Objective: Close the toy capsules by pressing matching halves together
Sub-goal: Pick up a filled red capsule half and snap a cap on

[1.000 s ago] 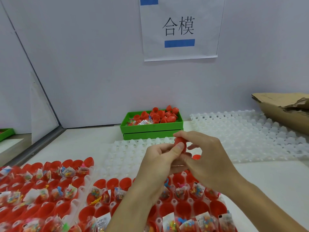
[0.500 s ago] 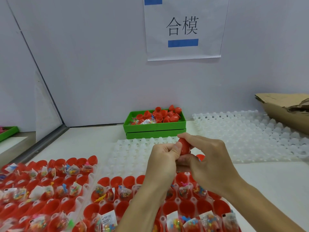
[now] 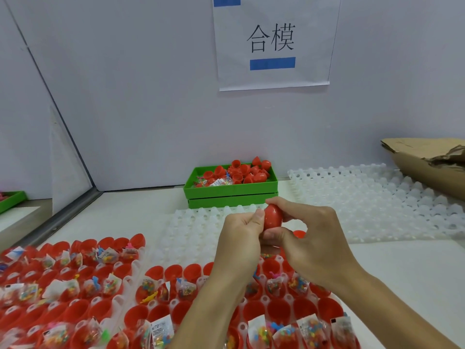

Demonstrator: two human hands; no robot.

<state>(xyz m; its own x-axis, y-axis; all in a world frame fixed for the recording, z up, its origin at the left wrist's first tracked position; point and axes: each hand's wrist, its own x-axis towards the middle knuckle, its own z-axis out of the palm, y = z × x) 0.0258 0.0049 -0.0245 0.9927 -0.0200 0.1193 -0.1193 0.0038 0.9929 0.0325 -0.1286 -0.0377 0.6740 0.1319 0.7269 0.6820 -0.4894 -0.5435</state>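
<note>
A red egg-shaped capsule [image 3: 272, 216] is held up between both hands above the trays. My left hand [image 3: 241, 238] grips it from the left, thumb pressed against its side. My right hand [image 3: 309, 238] wraps round it from the right, index finger over the top and thumb underneath. Below the hands, white trays [image 3: 130, 270] hold several open red capsule halves [image 3: 156, 273], many with small bagged toys [image 3: 186, 289] inside. A green bin [image 3: 231, 191] at the back holds loose red halves [image 3: 241, 172].
Empty white cell trays [image 3: 372, 205] lie behind and to the right. Crumpled cardboard [image 3: 427, 162] sits at the far right. A paper sign [image 3: 273, 41] hangs on the back wall. Another green bin [image 3: 11, 201] shows at the left edge. One red half [image 3: 299, 234] peeks out behind my right hand.
The hands stay together on the capsule and more of it now shows between the fingers, as one smooth egg. The view has shifted slightly.
</note>
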